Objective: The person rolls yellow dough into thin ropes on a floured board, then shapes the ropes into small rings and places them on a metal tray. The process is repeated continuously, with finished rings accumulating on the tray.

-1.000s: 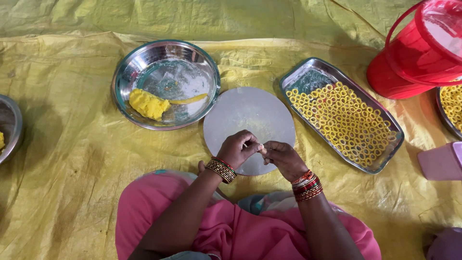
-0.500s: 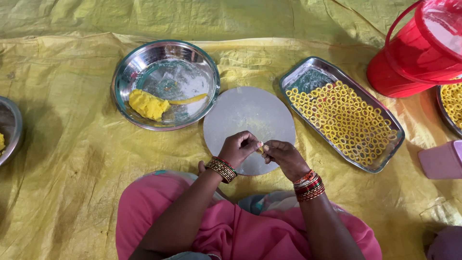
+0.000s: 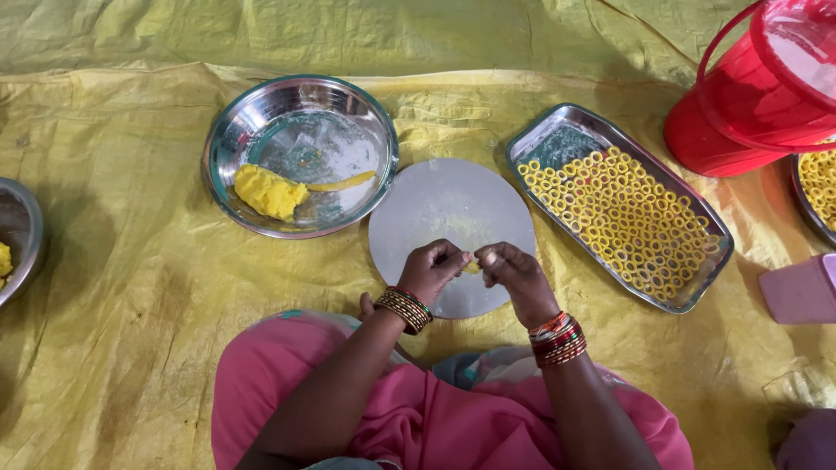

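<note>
Little has shifted since a moment ago: the two hands have stayed together over the near edge of the round grey board (image 3: 448, 209), and only the fingers have worked a touch closer around the bit of dough (image 3: 471, 266). The left hand (image 3: 433, 268) is curled almost closed, thumb and fingertips pinching one end of that small yellow piece. The right hand (image 3: 514, 271) is likewise bent inward, its fingertips meeting the other end, so the dough sits squeezed between both hands just above the board. Bangles ring each wrist, and the person's pink-clad lap fills the space below. To the left of the board a round steel bowl (image 3: 252, 122) holds a lump of yellow dough (image 3: 266, 191) and a thin rolled strand (image 3: 341, 182) lying beside it. To the right, just apart from the board, a rectangular steel tray (image 3: 557, 130) is packed with rows of little yellow rings (image 3: 627, 218). A red bucket (image 3: 749, 104) stands past the tray's far corner. Everything rests on a crumpled yellow sheet (image 3: 113, 261), with another steel bowl (image 3: 26, 226) at the left edge.
</note>
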